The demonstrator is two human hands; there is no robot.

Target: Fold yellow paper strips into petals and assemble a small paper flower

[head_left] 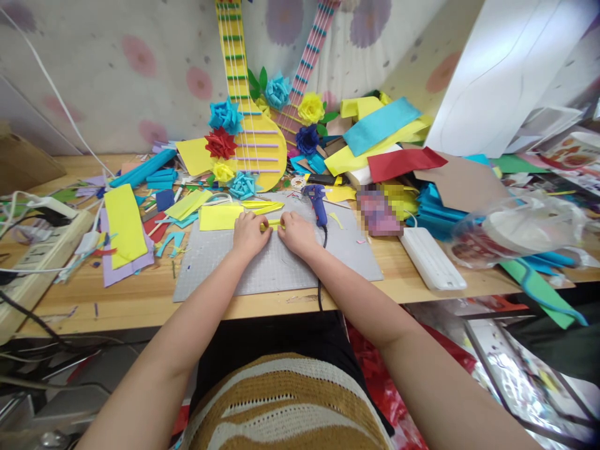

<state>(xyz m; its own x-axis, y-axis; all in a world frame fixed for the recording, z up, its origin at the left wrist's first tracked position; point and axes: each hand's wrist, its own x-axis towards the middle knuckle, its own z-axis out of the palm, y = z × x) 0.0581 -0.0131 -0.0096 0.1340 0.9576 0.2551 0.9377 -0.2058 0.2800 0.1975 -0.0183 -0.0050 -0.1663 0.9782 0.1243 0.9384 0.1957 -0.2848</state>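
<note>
My left hand [250, 235] and my right hand [296, 232] are close together above the grey cutting mat [267, 272]. Their fingers are closed on a narrow yellow paper strip [275, 222], mostly hidden by the fingertips. Beside my left hand lies a flat yellow paper piece [218, 217]. Just beyond my fingers are folded yellow strips [262, 205]. A blue hot glue gun [317, 203] rests to the right of my right hand, its black cord running down over the table edge.
Paper guitars, one yellow [265, 150] and one pink [304, 69], lean at the back with paper flowers. Paper scraps crowd the left and right. A white power strip [434, 257] and a bagged cup [520, 228] stand right; another power strip [51, 250] lies left.
</note>
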